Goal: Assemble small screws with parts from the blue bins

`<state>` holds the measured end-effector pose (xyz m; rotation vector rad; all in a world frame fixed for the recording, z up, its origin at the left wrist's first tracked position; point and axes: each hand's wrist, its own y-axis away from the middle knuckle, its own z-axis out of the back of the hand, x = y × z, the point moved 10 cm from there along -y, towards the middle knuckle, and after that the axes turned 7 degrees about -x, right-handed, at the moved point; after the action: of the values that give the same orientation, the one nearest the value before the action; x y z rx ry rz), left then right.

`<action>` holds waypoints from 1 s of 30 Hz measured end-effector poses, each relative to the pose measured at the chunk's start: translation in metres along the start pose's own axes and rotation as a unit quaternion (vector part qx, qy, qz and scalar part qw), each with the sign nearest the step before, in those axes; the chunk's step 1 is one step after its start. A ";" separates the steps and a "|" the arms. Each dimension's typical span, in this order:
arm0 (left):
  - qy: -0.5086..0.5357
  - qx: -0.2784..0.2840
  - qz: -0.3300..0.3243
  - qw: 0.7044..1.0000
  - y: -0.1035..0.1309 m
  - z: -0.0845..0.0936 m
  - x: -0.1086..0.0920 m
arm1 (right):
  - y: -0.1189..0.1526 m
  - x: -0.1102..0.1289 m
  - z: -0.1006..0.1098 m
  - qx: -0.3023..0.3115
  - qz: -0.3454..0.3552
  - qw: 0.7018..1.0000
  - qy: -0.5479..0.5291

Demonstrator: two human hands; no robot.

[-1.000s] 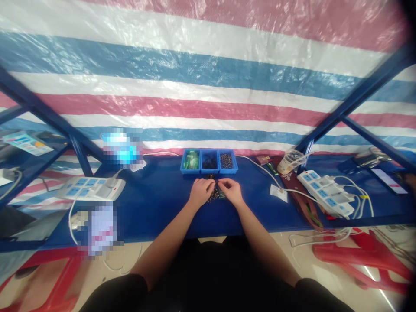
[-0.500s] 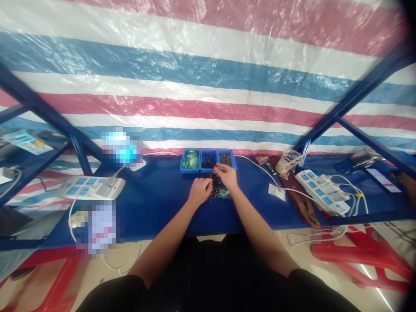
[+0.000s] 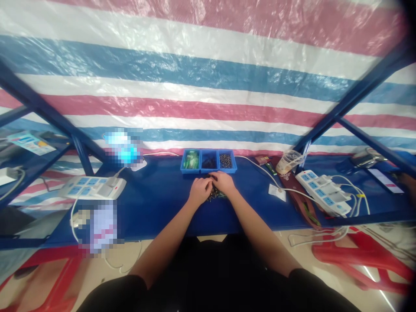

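Observation:
My left hand [image 3: 199, 191] and my right hand [image 3: 224, 182] meet at the fingertips over the blue table. Both have their fingers closed in a pinch, and a small dark piece seems to be between them, too tiny to name. Under and between the hands lies a pile of small brass-coloured and dark parts [image 3: 213, 194], partly covered by the right hand. Just beyond stands a blue three-compartment tray [image 3: 208, 172]. Its left compartment holds green-and-clear pieces [image 3: 191, 160], the middle one dark pieces [image 3: 209, 162], the right one small metallic bits [image 3: 225, 161].
White power strips stand at left [image 3: 92, 187] and right [image 3: 321, 193] with cables trailing. At the right are a clear plastic cup [image 3: 287, 162], a brown strap-like bag [image 3: 300, 199] and a small white packet [image 3: 277, 192]. Blue frame bars slope at both sides; red stools [image 3: 360, 255] stand below.
My right hand has moved down and left from the tray's front edge to my left hand's fingertips. It now covers part of the pile. My left hand has stayed nearly in place.

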<state>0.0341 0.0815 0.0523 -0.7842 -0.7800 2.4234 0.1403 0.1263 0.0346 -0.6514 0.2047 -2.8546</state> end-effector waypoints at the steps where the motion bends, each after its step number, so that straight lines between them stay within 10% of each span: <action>1: -0.002 0.002 0.000 1.000 0.000 0.000 0.000 | -0.002 0.004 -0.002 0.007 0.005 1.000 0.010; 20: 0.011 0.006 0.001 1.000 -0.001 0.002 -0.002 | 0.002 -0.006 0.001 -0.042 -0.072 0.997 -0.005; 30: 0.051 0.000 0.026 0.998 -0.001 0.001 0.002 | 0.035 -0.037 0.022 -0.162 -0.131 0.905 -0.372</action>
<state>0.0323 0.0829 0.0534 -0.9314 -0.7288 2.4070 0.1888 0.0992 0.0323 -1.8911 0.4917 -2.5711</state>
